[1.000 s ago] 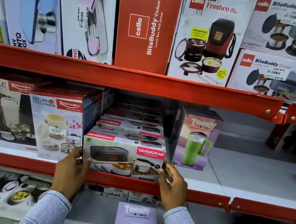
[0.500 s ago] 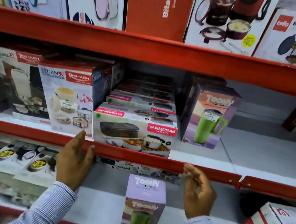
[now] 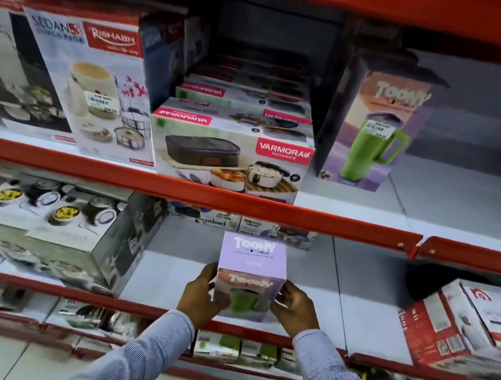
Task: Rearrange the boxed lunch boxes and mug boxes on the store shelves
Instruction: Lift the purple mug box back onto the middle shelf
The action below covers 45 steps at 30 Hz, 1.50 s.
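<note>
A lilac Toony mug box (image 3: 252,268) stands upright near the front of the lower shelf (image 3: 165,274). My left hand (image 3: 200,299) clasps its left side and my right hand (image 3: 296,310) clasps its right side. On the shelf above, a Varmora lunch box box (image 3: 231,154) sits at the front edge, with more Varmora boxes stacked behind it. A taller Toony mug box (image 3: 375,127) stands to its right, and a Rishabh Sedan lunch box box (image 3: 95,85) stands to its left.
Red shelf rails (image 3: 196,194) run across the front of each level. Flat lunch box boxes (image 3: 36,219) fill the lower shelf's left. Red and white boxes (image 3: 469,326) sit at its right. White shelf surface (image 3: 468,203) shows right of the tall mug box.
My hands let go of the Varmora box on the upper shelf, dropped to the lower shelf and closed on the Toony mug box. The view tilted downward.
</note>
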### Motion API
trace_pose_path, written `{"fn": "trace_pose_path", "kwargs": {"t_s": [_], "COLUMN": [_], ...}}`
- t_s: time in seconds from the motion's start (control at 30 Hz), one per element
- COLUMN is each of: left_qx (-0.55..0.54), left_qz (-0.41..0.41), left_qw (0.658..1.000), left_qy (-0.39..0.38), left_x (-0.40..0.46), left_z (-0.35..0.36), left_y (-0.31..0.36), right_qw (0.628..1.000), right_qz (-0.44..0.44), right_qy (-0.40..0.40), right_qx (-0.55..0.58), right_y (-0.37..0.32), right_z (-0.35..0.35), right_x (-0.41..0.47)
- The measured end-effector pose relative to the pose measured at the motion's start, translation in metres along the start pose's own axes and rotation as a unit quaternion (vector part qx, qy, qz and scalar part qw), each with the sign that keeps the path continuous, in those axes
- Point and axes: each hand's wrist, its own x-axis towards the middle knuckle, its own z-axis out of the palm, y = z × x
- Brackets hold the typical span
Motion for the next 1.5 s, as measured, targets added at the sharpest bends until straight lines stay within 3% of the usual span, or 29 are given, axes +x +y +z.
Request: {"fn": "trace_pose_path", "kwargs": {"t_s": [0.17,0.47,0.63,0.87,1.13,1.37,1.5], "left_qx": [0.010,0.022,0.008,-0.038,-0.035,0.031,0.060], "left_qz": [0.075,0.235,0.318,0.441,0.420,0.349,0.350], "left_qw": [0.995,0.958,0.924,0.871,0.890,0.920,0.915], "left_qy": [0.058,0.162,0.214,0.214,0.177,0.174,0.189], "left_x": [-0.034,-0.106,-0.128,-0.129,-0.075,-0.025,-0.015], "left_z": [-0.012,-0.061,-0.065,-0.043,0.004,0.028,0.035], "left_y": [0.019,0.098,0.154,0.249,0.310,0.315,0.315], "right_qw": [0.998,0.968,0.932,0.871,0.883,0.913,0.921], "right_qz": [-0.040,-0.213,-0.305,-0.397,-0.373,-0.317,-0.298], "right_qy": [-0.002,0.090,0.165,0.273,0.270,0.249,0.242], "right_qx": [0.054,0.097,0.108,0.097,0.092,0.058,0.063], "right_y": [-0.014,-0.089,-0.126,-0.155,-0.169,-0.152,-0.143], "right_z": [-0.015,-0.066,-0.097,-0.171,-0.228,-0.240,-0.243], "right_x": [-0.032,-0.097,-0.122,-0.120,-0.063,-0.008,0.002]}}
